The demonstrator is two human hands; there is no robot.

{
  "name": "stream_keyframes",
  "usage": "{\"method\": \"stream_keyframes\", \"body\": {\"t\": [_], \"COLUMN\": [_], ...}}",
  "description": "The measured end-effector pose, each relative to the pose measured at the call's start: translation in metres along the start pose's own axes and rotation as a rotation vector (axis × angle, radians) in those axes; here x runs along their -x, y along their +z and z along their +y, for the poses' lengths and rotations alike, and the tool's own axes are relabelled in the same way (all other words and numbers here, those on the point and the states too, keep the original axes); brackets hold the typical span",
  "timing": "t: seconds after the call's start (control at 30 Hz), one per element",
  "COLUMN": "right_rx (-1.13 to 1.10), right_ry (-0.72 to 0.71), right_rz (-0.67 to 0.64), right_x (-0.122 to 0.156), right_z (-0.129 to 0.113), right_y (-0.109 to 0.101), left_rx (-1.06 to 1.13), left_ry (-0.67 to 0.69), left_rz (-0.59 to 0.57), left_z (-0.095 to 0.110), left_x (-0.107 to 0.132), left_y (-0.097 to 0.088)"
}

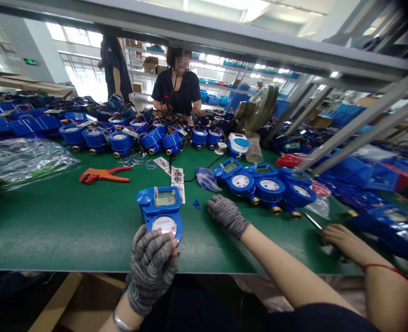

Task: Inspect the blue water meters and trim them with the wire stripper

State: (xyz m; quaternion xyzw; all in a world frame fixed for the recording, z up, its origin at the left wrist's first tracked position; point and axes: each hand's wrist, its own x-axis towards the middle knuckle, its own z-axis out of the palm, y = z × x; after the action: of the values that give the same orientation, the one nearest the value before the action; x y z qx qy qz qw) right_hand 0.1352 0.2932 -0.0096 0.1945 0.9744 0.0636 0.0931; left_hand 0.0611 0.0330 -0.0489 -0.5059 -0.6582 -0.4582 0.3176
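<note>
Our gloved left hand [153,263], low and left of centre in the frame, is closed around the lower part of a blue meter [148,211]. We see its glossy body, a grey rectangular display [165,198] towards the top and, below, a round white dial [163,223] with a row of digits, partly covered by the hand. Our gloved right hand [227,215], right of centre, curls near small blue pieces [196,204]; we cannot tell whether it grips anything. Three similar meters [269,185] lie at centre right, an orange cutter [102,175] at centre left.
</note>
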Motion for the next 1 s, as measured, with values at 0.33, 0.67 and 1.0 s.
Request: {"method": "stream_keyframes", "body": {"t": [0.33, 0.67, 1.0], "right_rx": [-0.176, -0.296, -0.389], "right_ry": [0.095, 0.058, -0.668], "right_rz": [0.054, 0.253, 0.465], "right_x": [-0.013, -0.003, -0.005], "right_z": [0.008, -0.015, -0.136], "right_y": [0.001, -0.029, -0.090], "left_rx": [-0.021, -0.010, -0.105], "left_ry": [-0.024, -0.053, -0.111], "left_rz": [0.003, 0.020, 0.115], "left_z": [0.002, 0.001, 0.012], "left_x": [0.001, 0.004, 0.002], "left_y": [0.000, 0.001, -0.002]}}
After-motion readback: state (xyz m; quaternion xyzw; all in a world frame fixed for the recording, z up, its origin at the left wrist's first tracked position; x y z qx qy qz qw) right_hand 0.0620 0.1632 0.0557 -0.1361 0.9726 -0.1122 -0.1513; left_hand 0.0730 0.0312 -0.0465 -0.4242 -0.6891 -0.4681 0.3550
